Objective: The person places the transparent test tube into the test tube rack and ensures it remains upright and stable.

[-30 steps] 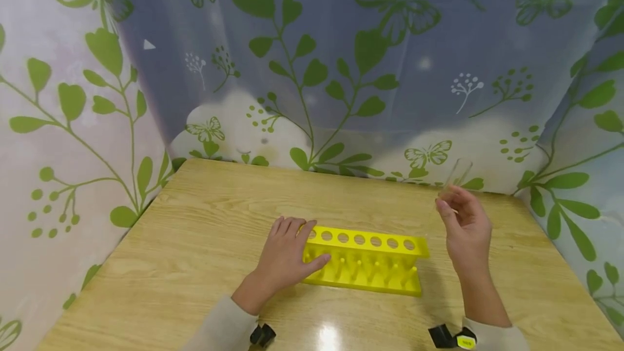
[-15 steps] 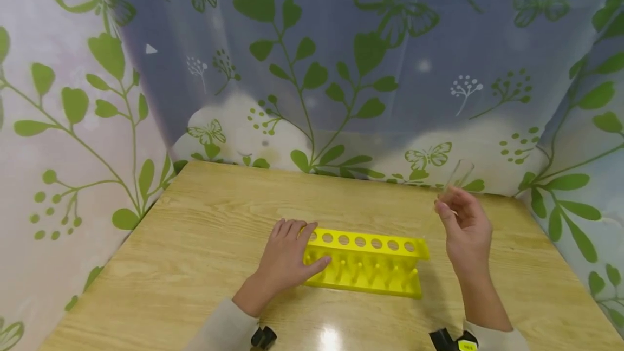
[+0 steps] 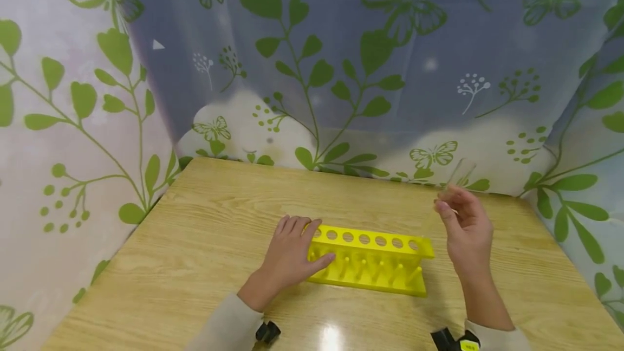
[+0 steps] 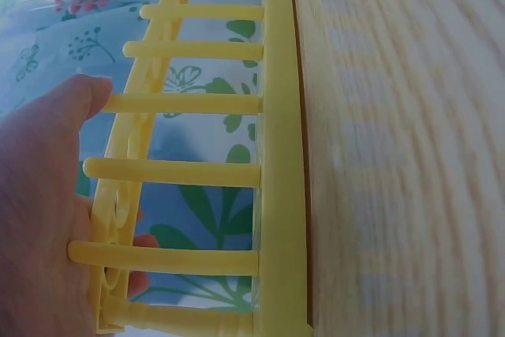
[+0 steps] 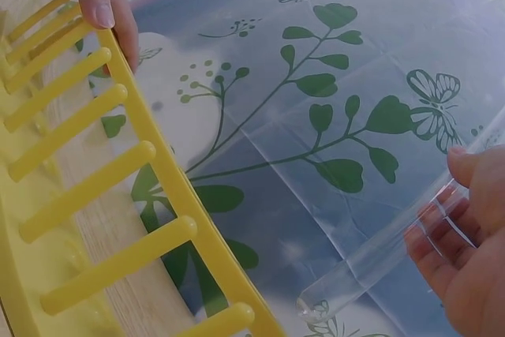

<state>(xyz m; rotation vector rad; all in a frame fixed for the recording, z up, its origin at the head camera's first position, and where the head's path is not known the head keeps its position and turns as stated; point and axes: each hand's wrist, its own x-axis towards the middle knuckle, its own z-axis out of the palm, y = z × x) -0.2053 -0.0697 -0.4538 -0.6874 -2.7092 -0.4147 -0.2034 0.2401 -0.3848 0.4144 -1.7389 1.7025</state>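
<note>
A yellow test tube rack (image 3: 358, 248) stands on the table, with a row of round holes along its top and upright pegs on its base. My left hand (image 3: 292, 253) grips the rack's left end, thumb in front and fingers over the top plate; the left wrist view shows fingertips behind that plate. Beyond the rack's right end, my right hand (image 3: 469, 232) pinches a clear glass test tube (image 5: 359, 272) between thumb and fingers. The tube slants, its lower end down toward the rack's right end. Faint in the head view, that end appears close to the last hole; contact cannot be told.
The rack stands on a light wood-grain table (image 3: 205, 215). Behind the table and at both sides hangs a curtain (image 3: 341, 96) printed with green leaves and butterflies. A black wrist mount (image 3: 453, 340) sits at the right sleeve, another (image 3: 267, 332) at the left.
The head view has shifted slightly. My right hand and the test tube have come a little closer to the rack's right end. My left hand keeps its place on the rack.
</note>
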